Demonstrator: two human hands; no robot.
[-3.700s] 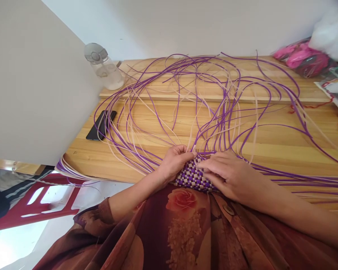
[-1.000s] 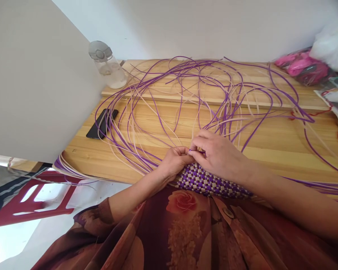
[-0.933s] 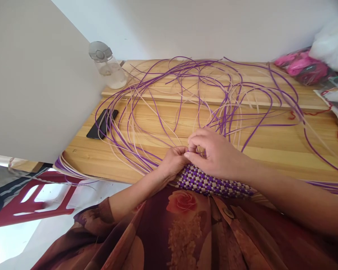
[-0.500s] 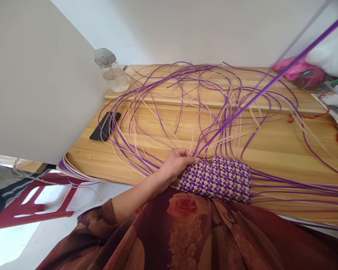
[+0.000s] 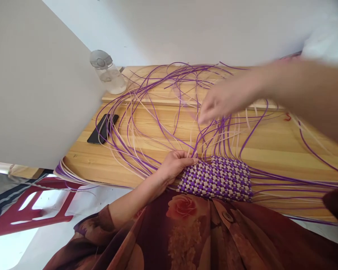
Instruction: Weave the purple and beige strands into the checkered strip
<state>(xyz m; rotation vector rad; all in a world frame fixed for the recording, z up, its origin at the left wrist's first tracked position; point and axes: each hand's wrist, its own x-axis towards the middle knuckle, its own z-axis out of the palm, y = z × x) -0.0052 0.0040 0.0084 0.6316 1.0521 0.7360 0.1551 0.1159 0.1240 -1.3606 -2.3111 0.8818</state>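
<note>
A purple and beige checked woven panel [image 5: 216, 177] lies at the table's front edge, with long loose strands [image 5: 154, 108] fanning out behind it and to the right. My left hand [image 5: 176, 165] pinches the panel's upper left corner, thumb on top, where several strands come out. Above the strands, beyond the panel, my right hand [image 5: 218, 103] is blurred by motion. Its fingers look curled, and whether a strand is between them is too smeared to tell.
A clear bottle with a grey lid [image 5: 108, 73] stands at the back left. A black phone [image 5: 103, 129] lies under strands at the left. Beyond the left edge is a red chair [image 5: 45, 206]. A white bag [image 5: 328, 45] sits at the back right.
My right hand has come into view from the right, over the strands. The taut purple strand that ran to the upper right no longer shows there. My left hand keeps its place.
</note>
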